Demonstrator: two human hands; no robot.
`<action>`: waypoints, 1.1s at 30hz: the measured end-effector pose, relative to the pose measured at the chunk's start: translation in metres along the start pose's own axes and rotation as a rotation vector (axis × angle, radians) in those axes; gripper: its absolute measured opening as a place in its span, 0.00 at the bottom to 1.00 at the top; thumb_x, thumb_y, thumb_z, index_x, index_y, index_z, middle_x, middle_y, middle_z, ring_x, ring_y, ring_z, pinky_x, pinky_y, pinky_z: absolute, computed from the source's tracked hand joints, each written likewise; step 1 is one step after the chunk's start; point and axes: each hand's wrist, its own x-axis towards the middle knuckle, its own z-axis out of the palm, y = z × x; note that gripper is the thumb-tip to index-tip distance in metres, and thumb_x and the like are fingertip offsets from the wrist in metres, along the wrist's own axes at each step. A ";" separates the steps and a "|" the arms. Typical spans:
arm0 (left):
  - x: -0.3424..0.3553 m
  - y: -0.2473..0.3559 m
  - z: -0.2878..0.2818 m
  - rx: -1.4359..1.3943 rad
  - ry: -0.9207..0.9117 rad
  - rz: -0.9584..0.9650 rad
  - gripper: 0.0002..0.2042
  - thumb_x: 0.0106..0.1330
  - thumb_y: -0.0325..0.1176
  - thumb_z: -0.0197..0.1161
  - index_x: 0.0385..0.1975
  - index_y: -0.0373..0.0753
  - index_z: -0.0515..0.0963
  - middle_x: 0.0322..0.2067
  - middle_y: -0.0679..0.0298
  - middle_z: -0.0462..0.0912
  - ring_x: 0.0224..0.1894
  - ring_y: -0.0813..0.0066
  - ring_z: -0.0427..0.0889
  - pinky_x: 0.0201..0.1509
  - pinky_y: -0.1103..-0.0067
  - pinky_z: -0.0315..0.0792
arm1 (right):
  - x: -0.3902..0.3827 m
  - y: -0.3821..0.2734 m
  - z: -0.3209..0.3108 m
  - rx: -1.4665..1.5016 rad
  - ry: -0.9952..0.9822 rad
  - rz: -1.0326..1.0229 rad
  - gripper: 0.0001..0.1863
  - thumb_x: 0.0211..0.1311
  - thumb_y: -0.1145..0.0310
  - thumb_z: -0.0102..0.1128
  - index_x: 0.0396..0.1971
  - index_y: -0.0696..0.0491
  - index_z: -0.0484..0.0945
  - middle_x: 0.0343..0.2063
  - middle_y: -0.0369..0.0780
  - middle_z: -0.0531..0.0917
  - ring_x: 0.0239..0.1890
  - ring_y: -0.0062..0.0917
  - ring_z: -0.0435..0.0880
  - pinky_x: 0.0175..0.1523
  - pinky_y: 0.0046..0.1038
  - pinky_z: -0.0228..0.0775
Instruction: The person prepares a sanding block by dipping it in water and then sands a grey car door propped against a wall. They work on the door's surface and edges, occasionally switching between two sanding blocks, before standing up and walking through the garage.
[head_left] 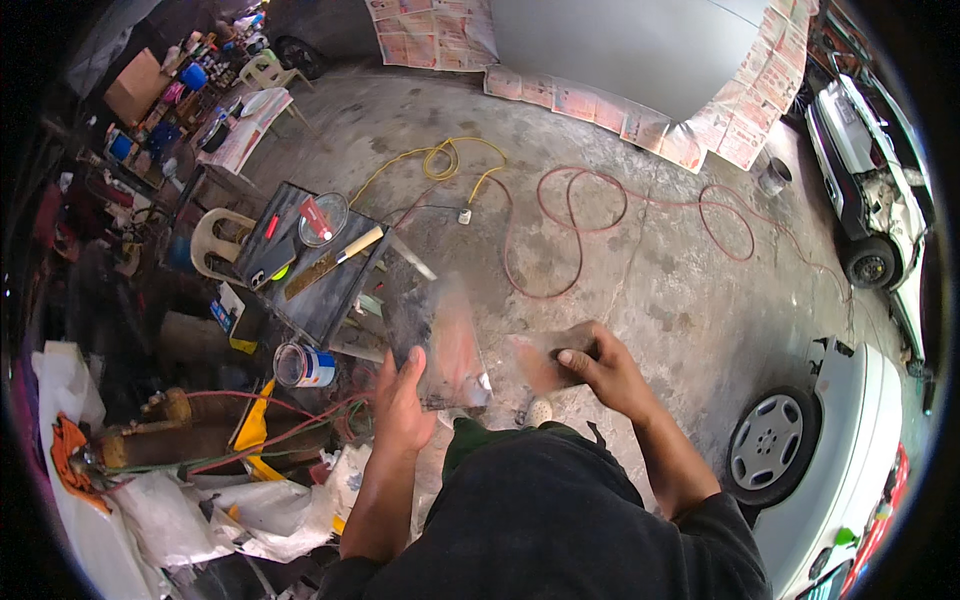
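Board (412, 318), dark and flat, is held in front of the body by the left hand (405, 405). Thumb laid along the near left part of its face; remaining fingers mostly hidden, presumably wrapped beneath. Pinkish paste (453, 345) is spread over the middle of the board in a streaky smear, blurred at the far edge.

Flat spreader (538, 366) is gripped in the right hand (608, 372), thumb pressed on top, fingers bent around the far side; their contact underneath cannot be made out. Similar paste is seen on its face. Spreader and board are held apart, a gap of concrete floor (655, 300) showing between them.

Step in hand, as judged: paste being worked on the board, or gathered from it, with the spreader. Whether it is fully blended cannot be told from the streaks and blur. Next move, if more working is wanted, would call for the board to be kept level and steady and the spreader's edge to be brought back flat across the smear, with light, even pressure.

Around: on the dark table (328, 305), ahead and to the left, a red tube (316, 216) is noted on a round clear lid or dish (334, 208), with a wooden-handled blade (333, 263) alongside. Uncovered can (304, 366) noted just beside the table's near end. Farther off, a grey panel (610, 45) is bordered with printed paper (570, 98).
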 end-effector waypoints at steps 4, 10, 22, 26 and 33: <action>0.005 -0.014 -0.019 0.099 -0.097 -0.037 0.25 0.69 0.26 0.62 0.65 0.36 0.67 0.57 0.60 0.76 0.59 0.68 0.76 0.62 0.66 0.73 | 0.011 -0.014 0.000 0.325 -0.074 0.226 0.19 0.63 0.64 0.70 0.48 0.56 0.75 0.37 0.33 0.81 0.40 0.16 0.78 0.45 0.22 0.72; 0.006 -0.022 -0.016 0.045 -0.195 -0.168 0.25 0.67 0.24 0.63 0.64 0.35 0.67 0.53 0.60 0.79 0.53 0.69 0.81 0.58 0.69 0.77 | 0.017 -0.016 0.006 0.363 -0.174 0.248 0.21 0.63 0.61 0.70 0.49 0.58 0.75 0.38 0.33 0.81 0.40 0.16 0.78 0.45 0.22 0.72; 0.004 -0.006 -0.023 0.027 -0.116 -0.097 0.26 0.67 0.25 0.63 0.66 0.36 0.65 0.55 0.59 0.77 0.57 0.67 0.78 0.60 0.65 0.75 | 0.007 -0.005 -0.008 0.067 -0.063 0.085 0.15 0.60 0.74 0.67 0.43 0.55 0.71 0.43 0.38 0.80 0.45 0.21 0.77 0.50 0.24 0.70; -0.001 -0.006 -0.004 -0.101 -0.066 -0.192 0.26 0.70 0.31 0.62 0.67 0.39 0.65 0.56 0.61 0.77 0.57 0.65 0.79 0.59 0.62 0.76 | 0.000 -0.018 0.016 -0.400 0.031 -0.416 0.20 0.49 0.88 0.61 0.40 0.55 0.66 0.52 0.48 0.75 0.53 0.43 0.77 0.59 0.37 0.71; -0.014 -0.013 0.010 -0.164 -0.154 -0.273 0.24 0.73 0.38 0.58 0.67 0.42 0.66 0.58 0.60 0.78 0.58 0.62 0.80 0.53 0.59 0.79 | 0.012 -0.033 0.028 -0.942 0.088 -0.773 0.36 0.50 0.80 0.59 0.62 0.38 0.75 0.51 0.45 0.75 0.55 0.45 0.75 0.60 0.45 0.69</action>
